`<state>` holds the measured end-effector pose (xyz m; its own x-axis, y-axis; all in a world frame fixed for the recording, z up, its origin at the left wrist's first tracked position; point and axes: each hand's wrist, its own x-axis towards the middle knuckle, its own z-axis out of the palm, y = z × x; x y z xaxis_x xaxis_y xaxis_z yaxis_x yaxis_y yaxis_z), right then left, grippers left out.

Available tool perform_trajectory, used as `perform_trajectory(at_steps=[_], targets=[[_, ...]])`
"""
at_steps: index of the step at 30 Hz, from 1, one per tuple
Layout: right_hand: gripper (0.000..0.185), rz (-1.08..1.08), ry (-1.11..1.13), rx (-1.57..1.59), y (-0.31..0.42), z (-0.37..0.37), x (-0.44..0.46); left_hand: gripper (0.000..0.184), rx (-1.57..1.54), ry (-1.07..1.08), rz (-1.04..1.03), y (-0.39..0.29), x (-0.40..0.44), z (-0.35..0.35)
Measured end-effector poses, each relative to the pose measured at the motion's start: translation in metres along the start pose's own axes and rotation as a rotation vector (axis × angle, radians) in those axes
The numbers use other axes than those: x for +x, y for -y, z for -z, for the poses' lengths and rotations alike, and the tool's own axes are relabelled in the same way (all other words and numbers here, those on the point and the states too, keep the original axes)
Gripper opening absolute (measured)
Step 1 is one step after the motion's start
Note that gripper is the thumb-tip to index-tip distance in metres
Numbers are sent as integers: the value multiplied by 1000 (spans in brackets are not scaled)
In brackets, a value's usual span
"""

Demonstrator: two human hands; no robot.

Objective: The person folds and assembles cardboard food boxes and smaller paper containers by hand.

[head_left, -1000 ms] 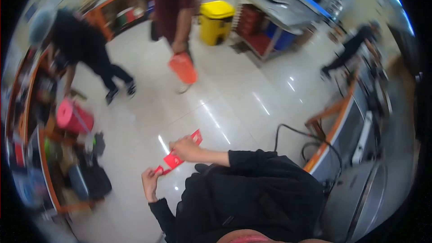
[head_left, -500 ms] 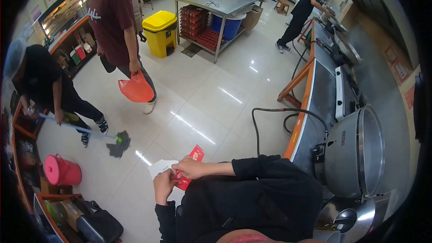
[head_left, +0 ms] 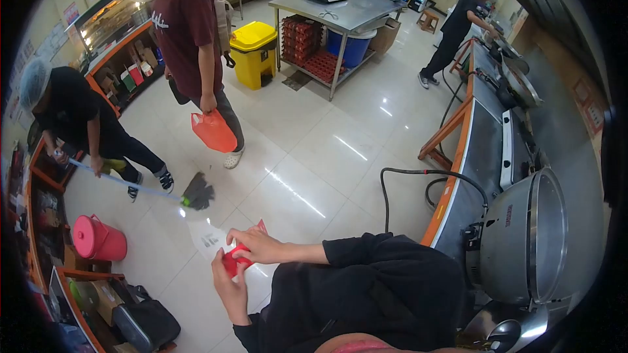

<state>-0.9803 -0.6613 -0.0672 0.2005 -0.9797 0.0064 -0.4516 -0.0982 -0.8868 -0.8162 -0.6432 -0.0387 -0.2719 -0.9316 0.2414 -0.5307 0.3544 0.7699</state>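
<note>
Both my hands are on a thin red-and-white printed wrapper [head_left: 237,263] in front of my chest. Its pale part [head_left: 208,240] hangs out to the left with dark print on it. My left hand [head_left: 230,285] grips its red part from below, with thumb and fingers bent round it. From above, my right hand [head_left: 257,246] pinches the same red part, and a small red corner sticks up behind its knuckles. What the wrapper contains, if anything, I cannot make out.
A person mops with a grey mop [head_left: 198,192] at left. Another holds a red plastic bag [head_left: 214,132]. A pink bucket [head_left: 99,237], yellow bin [head_left: 254,55] and steel table [head_left: 340,10] stand around. A large pot [head_left: 517,238] and hose [head_left: 418,170] are at right.
My hands have shifted slightly left, and the long red strip beyond my right hand now shows only a small corner. The mop head has swung right. My view has turned slightly left.
</note>
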Motion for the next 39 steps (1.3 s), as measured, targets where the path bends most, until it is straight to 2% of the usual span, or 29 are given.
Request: perform_trajectory(at_steps=[3,6,9,10,13,14,16,18,19,21,23,24,27,28,29,30,31,32,34,35,37,38,39], targets=[[38,61,-10,65,-8,-3,7,69,346,69,-167,-6,-6,-7],[56,243,-238,-33,-7,-9,1,70,277,1,-142,15,-7,-12],[72,61,-623,-46,-14,-6,0,67,257,-141,-132,23,-7,-8],[82,-79,-625,47,-19,-6,1,66,249,-197,-127,27,-9,-8],[84,-618,-15,1276,-14,31,-4,60,214,-241,-232,31,-16,-11],[88,-508,136,1315,-14,38,0,59,220,-249,-286,36,-18,-17],[86,-468,76,1170,-16,35,2,57,235,-268,-391,40,-23,-28],[82,-488,-14,1040,-14,31,1,51,193,-252,-256,36,-28,-37],[83,-405,-130,936,-18,24,0,48,170,-241,-189,33,-30,-40],[85,-242,-353,718,-27,9,-3,48,-131,-130,52,37,-36,-40],[88,-183,-401,340,-29,5,-15,47,-430,-16,293,44,-44,-40],[89,-152,-419,151,-29,5,-22,49,-584,-6,309,53,-44,-33],[87,-24,-107,-180,-34,-9,-47,55,-1653,181,476,43,-31,3],[85,210,-180,-302,-43,-22,-53,56,-1664,132,533,14,-22,10],[83,446,-258,-425,-53,-37,-58,54,-1466,108,550,22,-24,8],[86,369,-194,-422,-49,-45,-65,52,-1269,91,559,30,-23,6],[87,400,-138,-378,-52,-42,-66,50,-1072,77,562,35,-22,4],[88,429,-83,-333,-55,-37,-69,40,-1053,42,545,38,-27,0],[90,488,32,-239,-55,-28,-75,35,-893,151,527,39,-35,6],[85,445,43,-142,-57,-25,-79,33,-813,199,518,39,-38,9],[76,356,71,55,-55,-21,-88,24,-683,465,485,37,-44,12],[52,352,-32,239,-52,-21,-90,23,-642,581,437,48,-54,4],[48,285,16,273,-51,-18,-92,22,-600,696,388,51,-58,-3]])
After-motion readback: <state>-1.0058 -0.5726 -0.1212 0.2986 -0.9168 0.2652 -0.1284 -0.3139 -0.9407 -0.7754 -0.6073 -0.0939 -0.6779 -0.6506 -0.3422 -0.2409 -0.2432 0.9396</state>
